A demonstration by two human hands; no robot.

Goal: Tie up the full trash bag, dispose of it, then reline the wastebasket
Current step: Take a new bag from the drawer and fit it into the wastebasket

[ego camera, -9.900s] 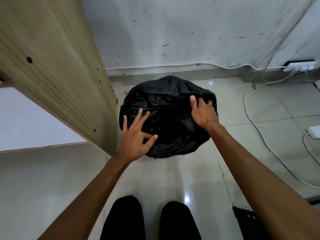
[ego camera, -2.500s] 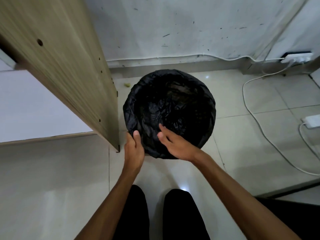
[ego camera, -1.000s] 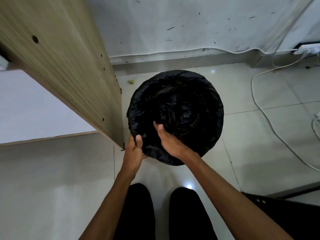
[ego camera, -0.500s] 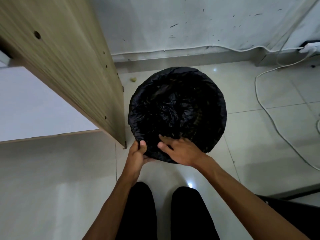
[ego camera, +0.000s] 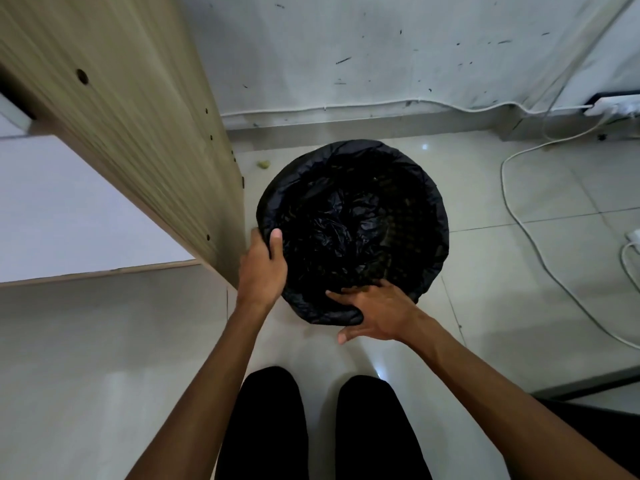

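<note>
A round wastebasket stands on the tiled floor, fully covered by a black trash bag (ego camera: 353,216) that lines its inside and folds over its rim. My left hand (ego camera: 263,268) grips the bag's folded edge at the near-left rim, thumb inside. My right hand (ego camera: 377,313) holds the bag's edge at the near rim, fingers over the top and thumb below. The basket's own wall is hidden under the plastic.
A wooden cabinet side panel (ego camera: 138,133) stands close to the left of the basket. White cables (ego camera: 519,216) run across the floor at right to a power strip (ego camera: 613,107) by the wall. My black-trousered legs (ego camera: 322,427) are below. A small scrap (ego camera: 264,164) lies near the wall.
My left hand has slid up along the left rim. My right hand has moved right and lower on the near rim, now wrapping the bag's edge from outside.
</note>
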